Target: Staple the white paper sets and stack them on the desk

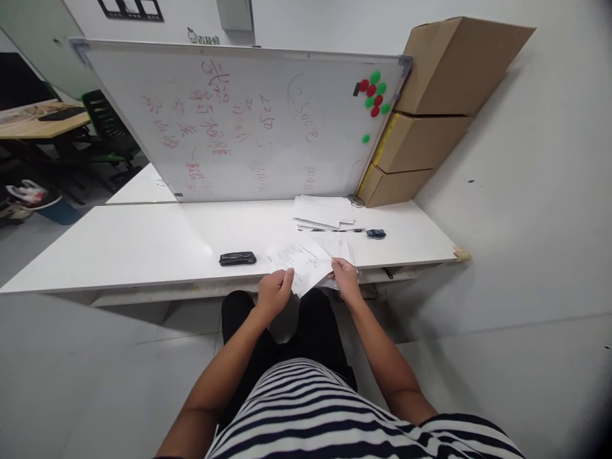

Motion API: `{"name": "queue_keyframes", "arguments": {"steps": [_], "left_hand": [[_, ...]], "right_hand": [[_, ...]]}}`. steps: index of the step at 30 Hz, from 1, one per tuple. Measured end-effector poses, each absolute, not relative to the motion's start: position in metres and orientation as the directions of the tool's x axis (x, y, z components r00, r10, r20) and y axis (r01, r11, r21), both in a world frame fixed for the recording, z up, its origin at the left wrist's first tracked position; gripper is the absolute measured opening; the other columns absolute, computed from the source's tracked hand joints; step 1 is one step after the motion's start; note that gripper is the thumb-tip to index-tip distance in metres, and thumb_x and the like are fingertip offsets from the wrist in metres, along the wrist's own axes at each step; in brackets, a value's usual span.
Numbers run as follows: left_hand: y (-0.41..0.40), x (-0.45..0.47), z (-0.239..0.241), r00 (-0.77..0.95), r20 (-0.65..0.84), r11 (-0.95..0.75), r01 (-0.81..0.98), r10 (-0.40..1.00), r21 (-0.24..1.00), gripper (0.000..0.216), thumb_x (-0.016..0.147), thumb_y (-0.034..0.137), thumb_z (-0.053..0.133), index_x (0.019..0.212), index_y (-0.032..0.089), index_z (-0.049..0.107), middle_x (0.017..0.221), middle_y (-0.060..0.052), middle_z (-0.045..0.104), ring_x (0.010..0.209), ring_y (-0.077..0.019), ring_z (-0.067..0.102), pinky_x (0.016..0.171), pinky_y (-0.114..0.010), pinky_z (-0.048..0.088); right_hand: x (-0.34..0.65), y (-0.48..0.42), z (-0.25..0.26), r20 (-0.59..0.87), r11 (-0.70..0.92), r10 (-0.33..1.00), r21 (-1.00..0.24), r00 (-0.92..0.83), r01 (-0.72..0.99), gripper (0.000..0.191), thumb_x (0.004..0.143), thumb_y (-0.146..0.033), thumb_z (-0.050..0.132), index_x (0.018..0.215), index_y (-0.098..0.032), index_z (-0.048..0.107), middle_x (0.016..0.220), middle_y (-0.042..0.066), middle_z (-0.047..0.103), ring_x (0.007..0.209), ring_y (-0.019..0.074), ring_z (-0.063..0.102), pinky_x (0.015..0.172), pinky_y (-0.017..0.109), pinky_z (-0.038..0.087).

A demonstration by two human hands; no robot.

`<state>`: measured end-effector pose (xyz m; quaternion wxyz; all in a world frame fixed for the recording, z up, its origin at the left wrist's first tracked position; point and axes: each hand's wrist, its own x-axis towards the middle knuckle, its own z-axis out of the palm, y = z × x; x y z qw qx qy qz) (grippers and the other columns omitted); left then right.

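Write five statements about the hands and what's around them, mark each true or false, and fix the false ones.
1. The right hand holds a sheet. True.
2. The left hand is well away from the sheet. False: it is at the sheet's edge, holding it too.
3. Three boxes are stacked beside the whiteboard. True.
4. All the magnets on the whiteboard are red. False: some are red and some green.
5. A black item lies on the desk, left of the sheet. True.
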<state>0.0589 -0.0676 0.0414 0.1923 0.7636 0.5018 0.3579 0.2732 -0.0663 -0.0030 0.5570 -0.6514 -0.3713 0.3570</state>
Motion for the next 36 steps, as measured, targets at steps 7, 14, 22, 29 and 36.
{"name": "queue_keyframes", "arguments": {"steps": [7, 14, 22, 29, 36], "left_hand": [[-0.057, 0.035, 0.061, 0.101, 0.411, -0.397, 0.542, 0.906, 0.741, 0.030, 0.088, 0.044, 0.049, 0.095, 0.021, 0.066, 0.100, -0.007, 0.067, 0.098, -0.0200, 0.058, 0.085, -0.032, 0.044], [0.000, 0.003, 0.081, 0.357, 0.142, -0.178, 0.071, 0.923, 0.981, 0.074, 0.072, 0.047, 0.069, 0.138, 0.027, 0.042, 0.136, -0.012, 0.051, 0.120, -0.0283, 0.052, 0.092, -0.038, 0.046], [0.003, 0.058, 0.062, 0.117, 0.140, -0.113, -0.212, 0.983, 0.971, 0.037, 0.071, 0.043, 0.070, 0.097, 0.017, 0.069, 0.095, -0.005, 0.071, 0.089, -0.0204, 0.063, 0.082, -0.035, 0.049], [-0.001, 0.086, 0.045, 0.062, 0.137, -0.114, -0.283, 0.989, 0.952, 0.037, 0.079, 0.044, 0.062, 0.105, 0.018, 0.066, 0.105, -0.006, 0.070, 0.102, -0.0208, 0.062, 0.094, -0.038, 0.046], [-0.014, 0.080, 0.033, 0.201, 0.144, -0.142, -0.021, 0.969, 0.990, 0.046, 0.082, 0.041, 0.059, 0.122, 0.019, 0.054, 0.124, -0.010, 0.061, 0.115, -0.0222, 0.056, 0.099, -0.038, 0.043]], "right_hand": [[0.289, -0.070, 0.057, 0.551, 0.437, 0.833, -0.598, -0.052, 0.672, 0.028, 0.092, -0.033, 0.044, 0.102, -0.021, 0.067, 0.093, 0.007, 0.070, 0.081, 0.0207, 0.063, 0.077, 0.035, 0.049], [0.300, -0.075, 0.108, 0.771, 0.633, 0.578, -0.218, -0.267, 0.743, 0.024, 0.092, -0.019, 0.046, 0.107, -0.022, 0.064, 0.091, 0.007, 0.070, 0.086, 0.0202, 0.063, 0.077, 0.034, 0.049], [0.287, -0.084, 0.074, 0.659, 0.367, 0.629, -0.720, 0.413, 0.589, 0.045, 0.087, -0.036, 0.056, 0.129, -0.019, 0.052, 0.101, 0.009, 0.069, 0.089, 0.0205, 0.064, 0.086, 0.037, 0.048], [0.278, -0.078, 0.046, 0.234, 0.221, 0.855, -0.972, 0.463, 0.084, 0.052, 0.079, -0.048, 0.062, 0.120, -0.017, 0.055, 0.110, 0.011, 0.067, 0.100, 0.0232, 0.062, 0.089, 0.038, 0.047], [0.271, -0.073, 0.016, 0.139, -0.001, 0.853, -0.964, 0.504, 0.267, 0.039, 0.080, -0.047, 0.056, 0.100, -0.015, 0.062, 0.094, 0.008, 0.069, 0.085, 0.0221, 0.061, 0.077, 0.034, 0.047]]}}
